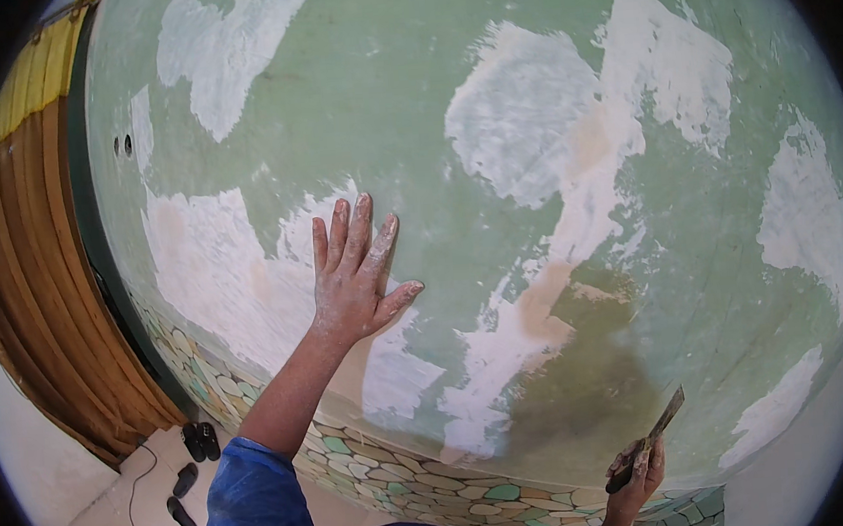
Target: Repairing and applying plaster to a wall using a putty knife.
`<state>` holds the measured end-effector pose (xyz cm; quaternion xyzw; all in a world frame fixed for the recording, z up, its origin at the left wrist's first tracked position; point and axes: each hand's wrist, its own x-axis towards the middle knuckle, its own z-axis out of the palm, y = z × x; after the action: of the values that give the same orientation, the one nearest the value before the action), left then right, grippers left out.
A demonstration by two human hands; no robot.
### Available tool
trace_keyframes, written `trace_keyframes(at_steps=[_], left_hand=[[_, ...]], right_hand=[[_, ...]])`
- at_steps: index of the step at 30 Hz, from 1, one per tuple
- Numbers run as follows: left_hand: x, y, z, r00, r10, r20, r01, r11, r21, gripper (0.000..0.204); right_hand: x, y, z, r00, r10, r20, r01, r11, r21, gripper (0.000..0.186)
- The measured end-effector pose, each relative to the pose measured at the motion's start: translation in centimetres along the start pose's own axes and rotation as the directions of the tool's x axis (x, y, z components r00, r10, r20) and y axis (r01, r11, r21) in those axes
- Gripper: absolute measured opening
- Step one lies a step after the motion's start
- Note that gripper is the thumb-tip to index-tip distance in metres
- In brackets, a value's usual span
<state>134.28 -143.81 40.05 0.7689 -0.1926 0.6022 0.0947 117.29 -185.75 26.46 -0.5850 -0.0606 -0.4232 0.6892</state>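
My left hand (354, 273) lies against the green wall (391, 99) with its fingers spread, next to a patch of white filler (231, 266). White dust coats its fingers and thumb. Lower down on the right, my right hand (637, 478) is closed around the dark handle of a putty knife (668, 412). The flat blade points up and to the right, near the wall. A long streak of white filler (575, 218) runs down the wall between my hands. Beside it is a darker, damp-looking area (586, 379).
Stone-patterned tiles (427, 478) cover the wall's lower part. To the left hangs a brown and yellow curtain (39, 251) by a dark frame. Black slippers (199, 442) and a thin cable (131, 508) lie on the pale floor. Two small holes (123, 145) show at the wall's left.
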Motion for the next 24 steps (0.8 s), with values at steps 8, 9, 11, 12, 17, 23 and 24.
trace_keyframes(at_steps=[8, 9, 11, 12, 17, 23, 24], left_hand=[[-0.4, -4.9, -1.2, 0.999, 0.03, -0.011, -0.03, 0.999, 0.045, 0.078], [-0.6, -5.5, -1.4, 1.0, 0.019, -0.015, -0.018, 0.999, 0.043, 0.078], [-1.4, -6.8, -1.8, 1.0, 0.001, -0.005, -0.001, 0.998, 0.065, 0.078], [-1.9, -7.6, -1.9, 1.0, -0.016, 0.003, 0.015, 0.996, 0.086, 0.078], [-6.0, -11.5, -1.3, 0.995, -0.094, -0.043, 0.095, 0.995, 0.022, 0.078], [-8.8, -11.6, -0.2, 0.984, -0.154, -0.086, 0.153, 0.988, -0.007, 0.072], [-9.1, -11.6, -0.4, 0.981, -0.175, -0.083, 0.175, 0.985, -0.002, 0.071]], right_hand=[[-2.9, 0.3, 2.9, 0.999, 0.02, 0.045, -0.021, 1.0, 0.02, 0.046], [-3.4, 0.1, 3.3, 0.998, 0.02, 0.052, -0.02, 1.0, 0.012, 0.046], [-4.4, 0.3, 4.1, 0.999, 0.035, 0.021, -0.036, 0.998, 0.053, 0.045], [-5.0, 0.2, 4.5, 0.999, 0.048, -0.009, -0.047, 0.994, 0.096, 0.044], [-8.5, -2.2, 5.2, 0.997, 0.044, 0.067, -0.046, 0.998, 0.033, 0.041], [-14.9, -5.9, 3.1, 0.998, -0.048, -0.045, 0.041, 0.989, -0.144, 0.043], [-16.3, -8.3, 3.6, 0.992, 0.046, -0.12, -0.076, 0.963, -0.259, 0.044]])
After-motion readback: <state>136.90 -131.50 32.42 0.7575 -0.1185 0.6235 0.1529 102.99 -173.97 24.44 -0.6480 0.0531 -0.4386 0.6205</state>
